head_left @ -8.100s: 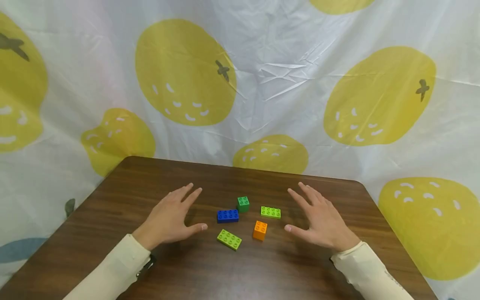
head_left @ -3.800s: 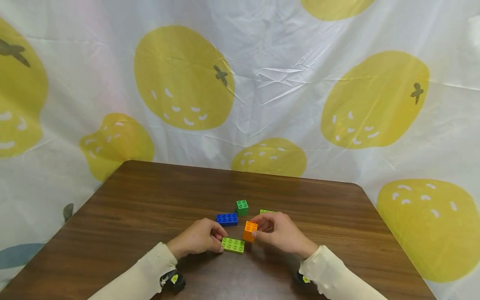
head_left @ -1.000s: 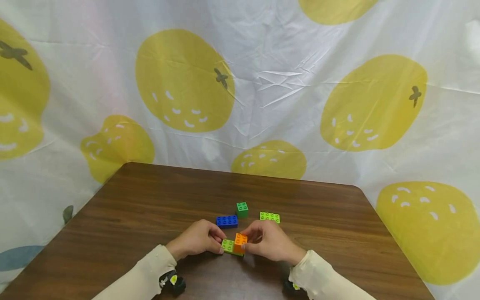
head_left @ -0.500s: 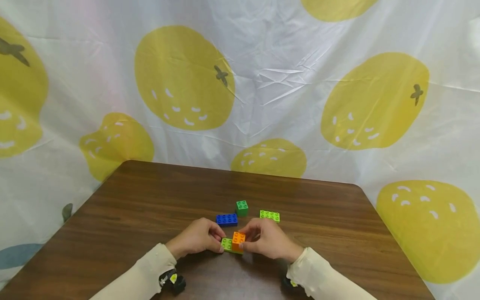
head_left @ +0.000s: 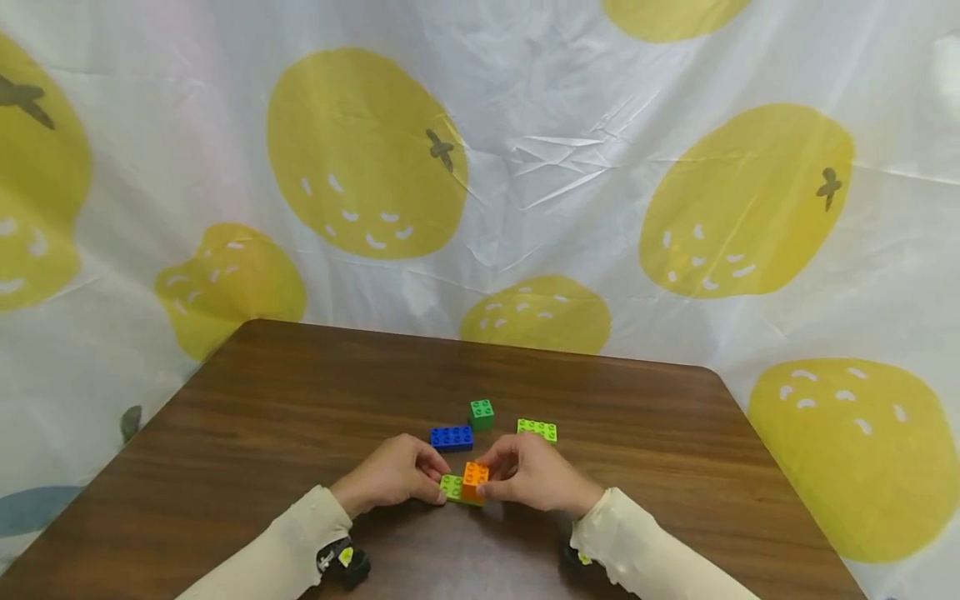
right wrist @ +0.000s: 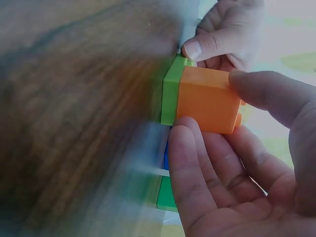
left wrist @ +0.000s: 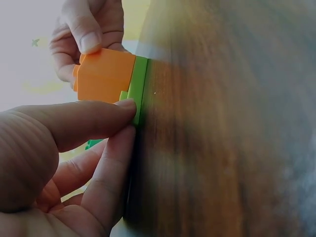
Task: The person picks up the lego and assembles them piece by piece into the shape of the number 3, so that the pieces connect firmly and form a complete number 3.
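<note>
Nearest us, two cream sleeves (head_left: 262, 558) reach in over the brown table (head_left: 225, 433).

Left hand (head_left: 390, 482): fingers curled, thumb and forefinger pinching the left end of the lime plate (head_left: 451, 487), which lies flat on the wood. In the left wrist view the thumb presses the plate's edge (left wrist: 138, 89).

Right hand (head_left: 534, 477): fingers curled round the orange brick (head_left: 475, 479), thumb on one side and fingertips on the other (plain in the right wrist view, brick at (right wrist: 210, 98)).

Orange brick: sits studs up on the right part of the lime plate, its underside against the plate's top; we cannot tell whether it is pressed fully home. The pair rests near the table's front middle, between the two hands.

Just beyond the hands, loose on the wood:
- blue brick (head_left: 452, 437), long, behind the left hand's knuckles.
- second lime plate (head_left: 537, 430), behind the right hand.
- green brick (head_left: 482, 414), small and square, a little farther back, between those two and close to the blue one.

Farthest: a white cloth (head_left: 525, 167) printed with big yellow fruit, hung behind the table.
</note>
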The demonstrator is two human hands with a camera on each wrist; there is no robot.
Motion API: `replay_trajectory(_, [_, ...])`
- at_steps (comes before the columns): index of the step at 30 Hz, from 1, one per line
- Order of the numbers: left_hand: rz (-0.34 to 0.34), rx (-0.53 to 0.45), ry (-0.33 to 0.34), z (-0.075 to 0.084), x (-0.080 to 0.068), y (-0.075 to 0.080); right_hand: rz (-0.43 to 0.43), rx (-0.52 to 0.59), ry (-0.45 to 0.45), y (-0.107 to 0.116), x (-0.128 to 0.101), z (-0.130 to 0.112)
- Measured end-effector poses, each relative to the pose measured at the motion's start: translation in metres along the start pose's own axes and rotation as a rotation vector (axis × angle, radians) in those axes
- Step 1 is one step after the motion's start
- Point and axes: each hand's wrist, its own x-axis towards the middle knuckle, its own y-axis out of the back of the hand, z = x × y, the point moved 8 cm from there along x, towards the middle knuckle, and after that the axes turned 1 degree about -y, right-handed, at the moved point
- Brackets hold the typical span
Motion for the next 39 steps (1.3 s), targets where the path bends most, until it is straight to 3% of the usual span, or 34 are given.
replay_trajectory(6, [0.005, 0.003, -0.007, 0.001, -0.003, -0.001, -0.038, 0.044, -0.017, -0.003, 0.004, 0.003])
replay_trajectory(16, [-0.01, -0.02, -0.003, -0.001, -0.002, -0.002, -0.056, -0.029, 0.029, 0.0, 0.008, 0.0])
replay_trajectory(27, [-0.006, -0.027, 0.01, -0.002, -0.002, 0.0, 0.036, 0.043, 0.016, 0.013, 0.017, -0.004])
replay_trajectory(39, [-0.003, -0.025, 0.016, -0.001, -0.003, 0.0, 0.089, 0.023, 0.026, 0.014, 0.034, 0.005])
